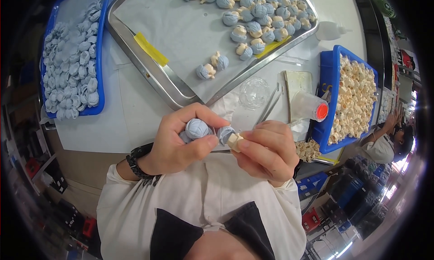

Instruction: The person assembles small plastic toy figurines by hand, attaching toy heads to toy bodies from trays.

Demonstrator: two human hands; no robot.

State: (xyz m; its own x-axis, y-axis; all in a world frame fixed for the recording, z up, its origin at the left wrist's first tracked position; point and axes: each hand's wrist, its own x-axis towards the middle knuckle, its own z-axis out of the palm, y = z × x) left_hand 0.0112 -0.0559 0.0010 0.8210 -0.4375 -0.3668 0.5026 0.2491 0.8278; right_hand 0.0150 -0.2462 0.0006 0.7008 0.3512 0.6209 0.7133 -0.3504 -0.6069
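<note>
My left hand [181,140] is closed around a round blue-grey figurine hair piece [197,129] with grooved strands. Part of another blue-grey piece shows behind it, inside the fingers. Between thumb and fingertips, my right hand [266,151] pinches a small cream figurine head part [234,141]. A blue-grey hair shell [225,134] sits against that cream part, between my two hands, and my left fingertips are right beside it. Whether the shell is fixed to the cream part, I cannot tell.
Ahead, a paper-lined metal tray [158,86] bears several blue-grey and cream heads [260,11]. Blue bins stand left [103,56] with hair shells and right [337,97] with cream parts. Tweezers [271,104], a glass dish [254,92] and a red-tipped bottle [309,107] lie near my right hand.
</note>
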